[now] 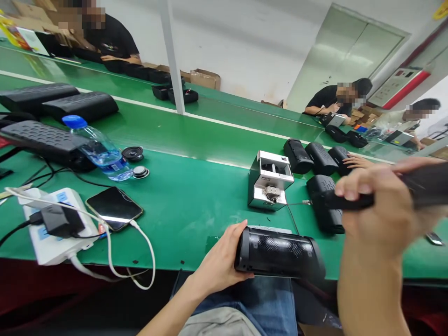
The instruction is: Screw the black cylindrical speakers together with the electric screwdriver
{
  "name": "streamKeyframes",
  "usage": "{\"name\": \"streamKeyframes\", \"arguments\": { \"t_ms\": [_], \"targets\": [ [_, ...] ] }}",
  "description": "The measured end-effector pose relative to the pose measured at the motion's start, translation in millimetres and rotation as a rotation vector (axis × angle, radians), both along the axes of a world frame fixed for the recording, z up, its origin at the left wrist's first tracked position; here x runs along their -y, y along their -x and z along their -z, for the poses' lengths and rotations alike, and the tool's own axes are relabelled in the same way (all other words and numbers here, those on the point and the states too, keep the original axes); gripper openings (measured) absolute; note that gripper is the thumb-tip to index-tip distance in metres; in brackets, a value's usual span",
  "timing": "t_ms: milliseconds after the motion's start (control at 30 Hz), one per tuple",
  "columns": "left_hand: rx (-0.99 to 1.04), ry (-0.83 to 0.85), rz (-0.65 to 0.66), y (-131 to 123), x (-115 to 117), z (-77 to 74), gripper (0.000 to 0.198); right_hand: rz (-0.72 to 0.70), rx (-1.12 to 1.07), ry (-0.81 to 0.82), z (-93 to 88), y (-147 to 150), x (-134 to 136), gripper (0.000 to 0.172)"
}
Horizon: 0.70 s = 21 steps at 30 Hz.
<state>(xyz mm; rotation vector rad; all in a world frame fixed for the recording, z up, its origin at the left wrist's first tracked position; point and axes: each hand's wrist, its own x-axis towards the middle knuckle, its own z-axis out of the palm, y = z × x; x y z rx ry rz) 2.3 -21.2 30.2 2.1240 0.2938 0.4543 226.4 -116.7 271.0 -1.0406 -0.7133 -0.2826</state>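
My left hand (219,259) grips the left end of a black cylindrical speaker (280,254) lying on its side at the near edge of the green table (196,200), above my lap. My right hand (381,210) is raised at the right, closed around a dark electric screwdriver (416,189) whose tip points left, above and to the right of the speaker. A small silver screw feeder box (269,179) stands just behind the speaker.
Several more black speakers (317,158) lie behind the box, with another person's hand (357,162) on one. A water bottle (100,149), phone (114,208), white power strip (52,228) with cables and long black speaker shells (59,100) fill the left. Other workers sit along the far side.
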Motion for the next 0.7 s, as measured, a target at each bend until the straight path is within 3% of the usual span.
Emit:
{"name": "streamKeyframes", "arguments": {
  "t_ms": [100,233,400,700],
  "targets": [
    [0.000,-0.001,-0.007,0,0,0.2,0.160,-0.004,0.120,0.012,11.0,-12,-35,0.020],
    [-0.014,-0.002,-0.016,0,1,1.0,0.157,-0.042,0.134,0.122,25.7,-23,-54,0.017],
    [-0.014,0.000,-0.016,1,1,0.7,0.157,-0.068,0.053,0.161,30.6,-28,-58,0.022],
    [-0.005,-0.008,-0.011,0,1,0.0,0.156,-0.039,0.113,0.082,20.1,-27,-50,0.020]
  ]
}}
